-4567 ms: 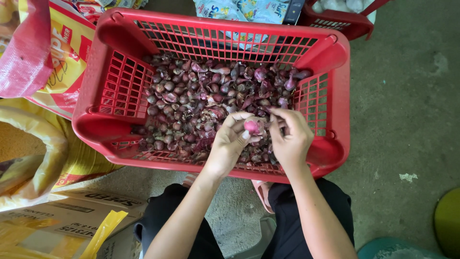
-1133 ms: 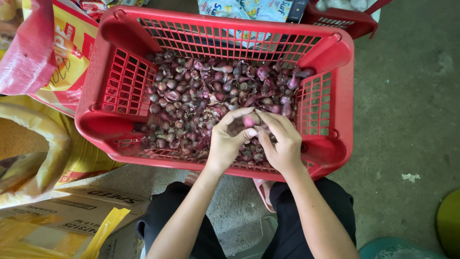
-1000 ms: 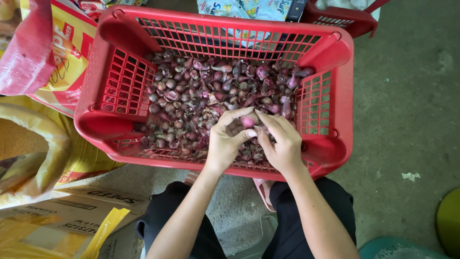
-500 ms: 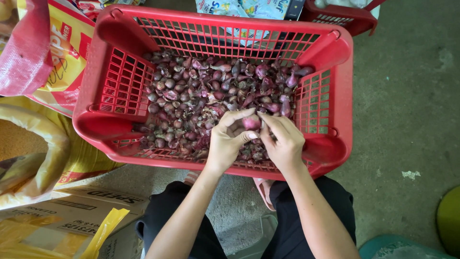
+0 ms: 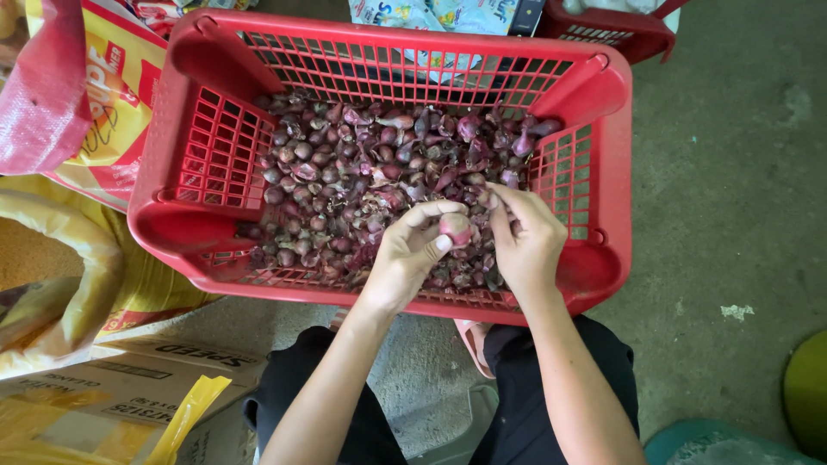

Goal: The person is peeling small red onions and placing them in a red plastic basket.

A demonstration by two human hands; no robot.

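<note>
The left hand (image 5: 405, 258) pinches one pink shallot (image 5: 454, 228) over the red basket (image 5: 603, 172) (peeling, it seems). The right hand (image 5: 525, 241), fingers curled, picks at its skin; stripping cleanly probably needs a firm grip.

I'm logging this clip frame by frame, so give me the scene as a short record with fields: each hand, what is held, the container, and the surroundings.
left hand: left hand holds a pale pink shallot between thumb and fingers
right hand: right hand beside it, fingers pinched above the shallot; what they grip is too small to tell
container: red plastic basket with slotted walls, holding a pile of purple shallots and loose skins
surroundings: yellow-and-red sacks at the left, concrete floor at the right
</note>
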